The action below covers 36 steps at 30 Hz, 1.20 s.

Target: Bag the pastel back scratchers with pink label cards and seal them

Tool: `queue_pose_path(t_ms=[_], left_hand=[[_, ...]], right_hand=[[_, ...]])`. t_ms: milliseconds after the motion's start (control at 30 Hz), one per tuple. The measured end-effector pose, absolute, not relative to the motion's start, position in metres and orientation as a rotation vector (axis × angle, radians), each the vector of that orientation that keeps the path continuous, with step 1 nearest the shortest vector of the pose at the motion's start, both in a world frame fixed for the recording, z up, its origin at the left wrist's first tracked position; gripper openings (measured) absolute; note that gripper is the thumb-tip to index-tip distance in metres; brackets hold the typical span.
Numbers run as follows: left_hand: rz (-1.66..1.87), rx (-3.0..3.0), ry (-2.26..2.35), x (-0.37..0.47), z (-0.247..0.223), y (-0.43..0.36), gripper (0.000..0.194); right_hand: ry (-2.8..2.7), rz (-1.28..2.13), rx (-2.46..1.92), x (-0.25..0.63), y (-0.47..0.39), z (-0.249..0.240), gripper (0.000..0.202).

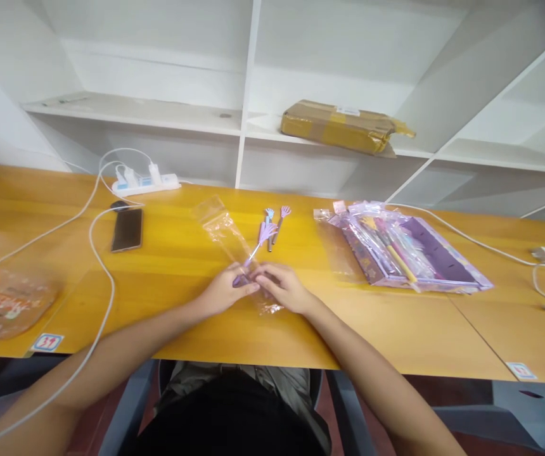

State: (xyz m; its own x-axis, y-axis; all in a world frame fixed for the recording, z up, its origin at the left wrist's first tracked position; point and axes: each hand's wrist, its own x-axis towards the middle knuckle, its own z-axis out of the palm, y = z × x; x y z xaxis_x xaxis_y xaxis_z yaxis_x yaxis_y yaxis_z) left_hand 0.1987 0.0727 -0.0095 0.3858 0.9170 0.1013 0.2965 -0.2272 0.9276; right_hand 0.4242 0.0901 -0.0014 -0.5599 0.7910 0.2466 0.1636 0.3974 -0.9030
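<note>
Purple hand-topped stick [263, 235], slim, slanted, small splayed fingers, pinched in the left hand [234, 287].

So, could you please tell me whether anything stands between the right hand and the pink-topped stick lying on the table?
Nothing visible stands between the right hand and the pink-topped stick, only bare table. Just left of that path, the held purple-topped stick partly covers the blue-topped one.

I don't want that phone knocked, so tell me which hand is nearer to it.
Left. The left hand is to the right of the phone and lower in view; the right hand is farther right still.
</note>
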Motion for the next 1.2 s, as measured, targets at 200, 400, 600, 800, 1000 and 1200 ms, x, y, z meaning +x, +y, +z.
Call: queue_pose_path(t_ms=[200,400,600,800,1000,1200], left_hand=[[0.805,1.739,1.056,0.196,-0.007,0.073,0.03],[0.725,1.771,0.958,0.201,-0.005,0.066,0.03],[0.921,1.584,0.943,0.197,-0.005,0.072,0.037],[1.437,1.208,1.222,0.173,0.005,0.097,0.051],[1.63,1.095,1.22,0.161,0.019,0.109,0.046],[1.565,1.183,1.161,0.165,0.024,0.102,0.054]], right_hand=[[-1.528,1.599,-0.893,0.424,0.103,-0.012,0.053],[-1.614,1.584,-0.867,0.415,0.11,-0.02,0.052],[-1.394,1.445,-0.854,0.422,0.115,-0.018,0.049],[-1.537,1.195,-0.998,0.451,0.113,-0.007,0.043],[-2.161,0.649,-1.073,0.457,0.107,-0.002,0.036],[-2.273,0.571,-1.069,0.458,0.11,0.005,0.043]])
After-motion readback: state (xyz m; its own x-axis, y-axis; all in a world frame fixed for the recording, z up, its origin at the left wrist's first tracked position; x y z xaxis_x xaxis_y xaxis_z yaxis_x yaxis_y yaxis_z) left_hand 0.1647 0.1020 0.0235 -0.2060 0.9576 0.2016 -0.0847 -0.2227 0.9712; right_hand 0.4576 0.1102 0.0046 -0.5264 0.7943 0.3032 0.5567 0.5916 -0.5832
